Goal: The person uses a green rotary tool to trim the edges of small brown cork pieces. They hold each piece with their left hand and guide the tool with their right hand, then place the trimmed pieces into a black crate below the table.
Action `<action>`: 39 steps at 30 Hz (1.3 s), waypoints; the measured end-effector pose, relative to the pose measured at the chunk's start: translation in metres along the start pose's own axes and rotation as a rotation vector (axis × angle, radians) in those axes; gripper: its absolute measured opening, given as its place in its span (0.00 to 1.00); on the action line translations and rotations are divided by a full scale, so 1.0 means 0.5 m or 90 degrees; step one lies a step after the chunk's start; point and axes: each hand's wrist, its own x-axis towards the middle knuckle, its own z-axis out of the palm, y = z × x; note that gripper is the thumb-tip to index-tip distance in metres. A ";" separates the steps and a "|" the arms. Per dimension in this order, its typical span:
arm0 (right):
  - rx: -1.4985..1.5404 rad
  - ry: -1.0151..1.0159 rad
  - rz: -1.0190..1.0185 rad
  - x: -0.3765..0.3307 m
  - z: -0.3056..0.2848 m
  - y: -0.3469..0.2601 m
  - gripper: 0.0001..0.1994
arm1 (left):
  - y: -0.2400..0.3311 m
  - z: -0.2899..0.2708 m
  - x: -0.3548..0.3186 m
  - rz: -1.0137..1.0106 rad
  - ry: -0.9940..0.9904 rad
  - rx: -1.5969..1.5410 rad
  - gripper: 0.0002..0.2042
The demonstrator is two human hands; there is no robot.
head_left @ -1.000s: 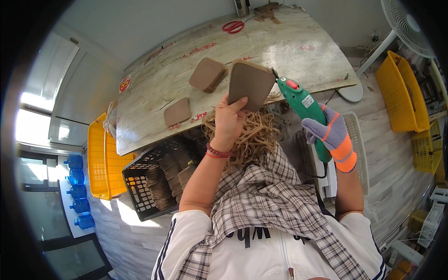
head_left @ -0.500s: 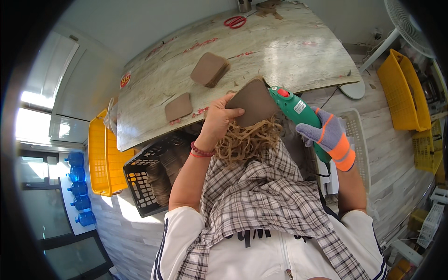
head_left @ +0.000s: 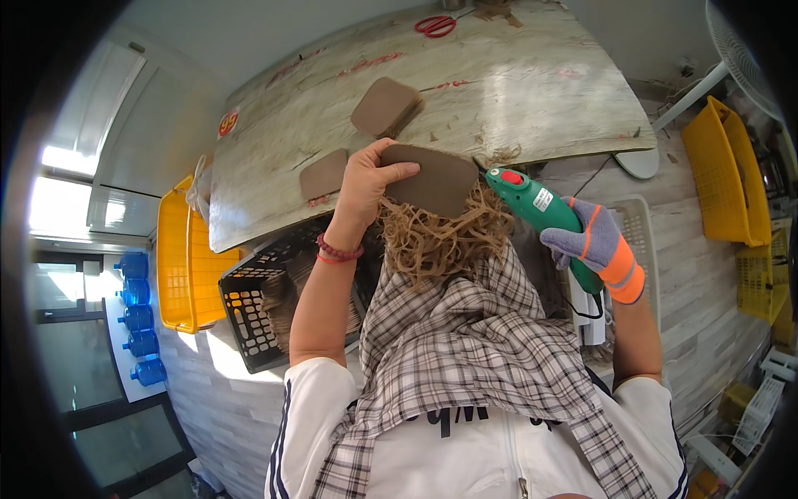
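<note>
My left hand (head_left: 366, 187), bare with red bead bracelets, pinches a brown rounded-corner pad (head_left: 434, 181) by its left edge, thumb on top. My right hand (head_left: 594, 245), in a grey-purple and orange knit glove, is wrapped round a green electric cutter (head_left: 532, 200) with a red switch. The cutter's dark tip meets the pad's right edge; its blade is too small to make out. Beneath the pad, a heap of curly brown trimmings (head_left: 440, 245) lies on my checked apron (head_left: 449, 349).
On the table (head_left: 291, 108) are a pad stack (head_left: 386, 106), another brown pad (head_left: 324, 175) and red-handled scissors (head_left: 435, 27). A black crate (head_left: 249, 324) of pads stands left below. Yellow baskets (head_left: 179, 266) stand at both sides, a pale basket (head_left: 640, 241) right, a fan (head_left: 740, 50) far right.
The pad has turned in my left hand, so a long edge now faces away from me. The cutter stays at its right side. My view has shifted slightly.
</note>
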 end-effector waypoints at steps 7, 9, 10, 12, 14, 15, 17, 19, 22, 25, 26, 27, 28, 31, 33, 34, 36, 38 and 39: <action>-0.022 -0.042 0.011 0.005 0.014 0.005 0.21 | -0.006 -0.005 -0.002 -0.062 -0.029 -0.061 0.08; -0.048 -0.047 0.020 0.007 0.016 0.002 0.21 | -0.004 -0.002 -0.007 -0.079 -0.032 -0.042 0.08; -0.058 -0.048 0.024 0.007 0.019 -0.001 0.20 | -0.005 0.000 -0.009 -0.085 -0.045 -0.037 0.08; -0.072 -0.045 0.024 0.010 0.025 -0.003 0.20 | -0.007 0.005 -0.011 -0.098 -0.072 -0.028 0.08; -0.080 -0.039 0.015 0.014 0.032 0.000 0.21 | -0.006 0.013 -0.011 -0.111 -0.098 -0.022 0.08; -0.100 -0.039 0.005 0.017 0.034 0.002 0.21 | -0.006 0.016 -0.011 -0.117 -0.110 -0.019 0.08; -0.139 -0.038 -0.015 0.023 0.037 0.007 0.21 | -0.006 0.016 -0.013 -0.139 -0.121 0.007 0.08; -0.131 -0.049 -0.020 0.030 0.042 0.005 0.21 | -0.006 0.016 -0.017 -0.160 -0.135 0.031 0.08; -0.139 -0.060 -0.019 0.039 0.059 -0.015 0.20 | -0.008 0.013 -0.022 -0.175 -0.161 0.078 0.08; -0.087 -0.075 -0.013 0.055 0.083 -0.024 0.20 | -0.014 0.006 -0.025 -0.161 -0.179 0.137 0.09; -0.058 -0.080 -0.010 0.061 0.090 -0.022 0.20 | -0.010 0.002 -0.026 -0.154 -0.180 0.146 0.09; -0.023 -0.052 -0.005 0.065 0.096 -0.017 0.20 | -0.008 -0.006 -0.027 -0.148 -0.178 0.156 0.09; 0.012 -0.023 -0.002 0.066 0.101 -0.011 0.20 | -0.006 -0.035 -0.024 -0.118 -0.097 0.086 0.10; 0.008 0.018 0.013 0.071 0.083 0.022 0.20 | -0.026 -0.214 -0.012 -0.001 0.171 -0.070 0.13; 0.018 0.036 0.057 0.067 0.072 0.040 0.21 | -0.063 -0.316 -0.008 0.015 0.326 -0.075 0.15; 0.019 0.031 0.042 0.070 0.067 0.053 0.21 | -0.094 -0.356 -0.008 -0.014 0.368 0.025 0.17; 0.011 0.053 0.040 0.073 0.060 0.070 0.20 | -0.124 -0.391 0.011 -0.069 0.433 0.222 0.20; 0.020 0.073 0.033 0.073 0.053 0.090 0.19 | -0.134 -0.376 0.024 0.006 0.476 0.644 0.22; 0.017 0.078 0.038 0.075 0.052 0.095 0.20 | -0.137 -0.356 0.035 0.049 0.488 0.854 0.23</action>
